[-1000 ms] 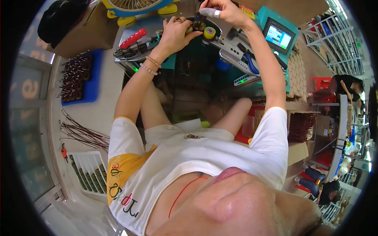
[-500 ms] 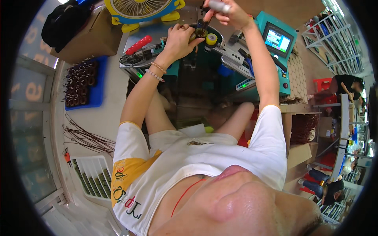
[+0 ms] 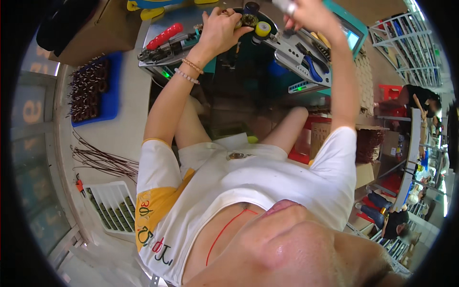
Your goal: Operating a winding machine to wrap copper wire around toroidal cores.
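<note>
My left hand [image 3: 222,32] rests at the head of the bench machine, its fingers curled and its thumb stretched to the right. What lies under those fingers is mostly hidden. Right beside the thumb are a dark round part with a brassy, greenish middle [image 3: 249,20] and a yellow-topped roller [image 3: 262,29]. My right hand [image 3: 313,18], smeared by motion, is up at the far right of the machine. It is closed on a light grey cylindrical tool [image 3: 285,5], cut off by the upper edge. Below it, blue-handled pliers [image 3: 313,69] lie on a metal plate.
A red-handled toggle clamp [image 3: 165,36] sits left of my left hand. Farther left, a blue tray [image 3: 111,88] holds brown wound parts. Dark wires [image 3: 103,158] and a white slotted tray [image 3: 112,205] lie nearer. A teal screen unit [image 3: 356,36] stands right, with cardboard boxes below.
My right hand has pulled away from the dark round part toward the right, carrying the grey tool. My left hand stays at the machine head. The whole view has shifted slightly.
</note>
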Demonstrator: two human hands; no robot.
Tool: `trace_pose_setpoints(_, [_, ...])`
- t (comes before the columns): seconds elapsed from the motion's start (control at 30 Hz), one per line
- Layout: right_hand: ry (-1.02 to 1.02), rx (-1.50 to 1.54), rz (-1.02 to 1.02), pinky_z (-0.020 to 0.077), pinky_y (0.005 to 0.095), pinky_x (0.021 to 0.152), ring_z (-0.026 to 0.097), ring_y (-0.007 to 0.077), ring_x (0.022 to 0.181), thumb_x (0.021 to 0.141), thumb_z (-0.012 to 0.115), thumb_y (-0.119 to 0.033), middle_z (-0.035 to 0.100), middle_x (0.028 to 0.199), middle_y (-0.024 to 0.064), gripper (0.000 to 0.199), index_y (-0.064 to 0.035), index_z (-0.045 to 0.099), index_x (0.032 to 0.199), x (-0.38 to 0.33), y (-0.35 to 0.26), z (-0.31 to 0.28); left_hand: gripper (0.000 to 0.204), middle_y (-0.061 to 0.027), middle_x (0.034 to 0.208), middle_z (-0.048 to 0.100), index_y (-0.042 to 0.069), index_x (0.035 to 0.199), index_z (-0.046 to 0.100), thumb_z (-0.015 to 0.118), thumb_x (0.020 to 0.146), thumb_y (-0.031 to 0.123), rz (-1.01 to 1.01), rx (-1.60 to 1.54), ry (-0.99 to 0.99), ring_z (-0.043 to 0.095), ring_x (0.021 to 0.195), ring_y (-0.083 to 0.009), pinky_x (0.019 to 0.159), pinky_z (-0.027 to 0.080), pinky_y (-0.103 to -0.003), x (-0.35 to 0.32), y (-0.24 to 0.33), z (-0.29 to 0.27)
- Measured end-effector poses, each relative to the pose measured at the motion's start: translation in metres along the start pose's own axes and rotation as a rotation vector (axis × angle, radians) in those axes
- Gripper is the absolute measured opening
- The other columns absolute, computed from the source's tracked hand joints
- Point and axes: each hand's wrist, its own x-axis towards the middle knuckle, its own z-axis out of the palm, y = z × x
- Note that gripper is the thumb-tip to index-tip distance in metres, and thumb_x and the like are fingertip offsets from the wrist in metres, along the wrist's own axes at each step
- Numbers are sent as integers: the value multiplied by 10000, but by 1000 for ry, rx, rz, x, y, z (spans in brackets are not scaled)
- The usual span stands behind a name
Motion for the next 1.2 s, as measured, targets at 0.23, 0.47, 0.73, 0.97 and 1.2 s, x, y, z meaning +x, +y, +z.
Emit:
trace_pose_setpoints(0.23, [57, 312, -108, 559, 439, 681, 679, 276, 647, 925, 662, -343, 638, 810, 196, 410, 59, 609, 864, -17, 26, 218, 411, -72, 965, 682, 75, 1047, 714, 724, 854, 438, 17, -14, -1, 615, 961, -319, 801, 455, -501, 5, -5, 4])
trace_pose_setpoints(0.47, [-66, 1866, 89, 544, 303, 496, 614, 216, 634, 1021, 481, -303, 620, 892, 107, 263, -48, 541, 1000, -52, -37, 151, 383, -71, 1008, 679, 108, 979, 700, 670, 867, 474, -42, 22, -32, 609, 1034, -311, 837, 432, -602, -7, -14, 6])
trace_pose_setpoints(0.73, [-41, 774, -60, 531, 267, 489, 667, 169, 613, 959, 646, -333, 679, 762, 120, 436, 2, 532, 1213, 29, -40, 16, 375, -83, 949, 669, 65, 1027, 701, 705, 870, 405, -24, 3, -14, 608, 972, -330, 838, 426, -502, -4, -4, -3])
trace_pose_setpoints(0.97, [-405, 771, 1, 583, 291, 589, 708, 203, 696, 996, 597, -260, 703, 850, 154, 416, -21, 514, 1325, 111, 0, 37, 354, -102, 1046, 648, 58, 1079, 671, 692, 891, 357, -8, -28, 28, 592, 1010, -324, 928, 406, -532, -5, -1, -8])
trace_pose_setpoints(1.2, [-2, -306, -413, 540, 402, 748, 683, 307, 852, 872, 686, -106, 678, 972, 171, 604, -161, 472, 1434, -11, -9, 32, 306, -237, 1177, 599, -44, 1212, 575, 541, 909, -59, -410, -740, 261, 588, 1119, -370, 981, 458, -408, -137, 66, 27])
